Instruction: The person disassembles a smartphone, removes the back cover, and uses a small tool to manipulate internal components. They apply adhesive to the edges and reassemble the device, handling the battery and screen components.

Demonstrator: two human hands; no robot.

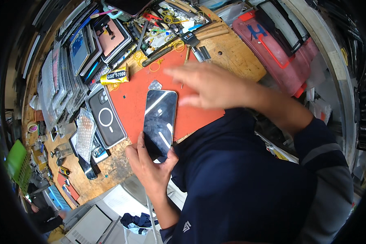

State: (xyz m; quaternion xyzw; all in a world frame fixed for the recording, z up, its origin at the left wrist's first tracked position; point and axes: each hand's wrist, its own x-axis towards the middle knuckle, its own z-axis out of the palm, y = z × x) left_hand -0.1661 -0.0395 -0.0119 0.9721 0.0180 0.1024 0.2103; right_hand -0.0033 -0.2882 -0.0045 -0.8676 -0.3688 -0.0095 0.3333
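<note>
A black smartphone lies face up, its glass showing smudges and bright reflections. My left hand grips its lower end, thumb at one edge and fingers at the other. Above the orange-red mat, just right of the phone's upper end, my right hand is blurred by motion. Its fingers stretch to the left with the thumb apart, and nothing shows in them. A small crumpled clear piece touches or nearly touches the phone's top edge. The thin screwdriver is partly hidden behind my right hand.
Left of the mat are a phone case with a white ring, a yellow glue tube and bubble-wrapped stacks. A tool tray fills the far side. A red plastic case stands at right. Another person is at lower left.
</note>
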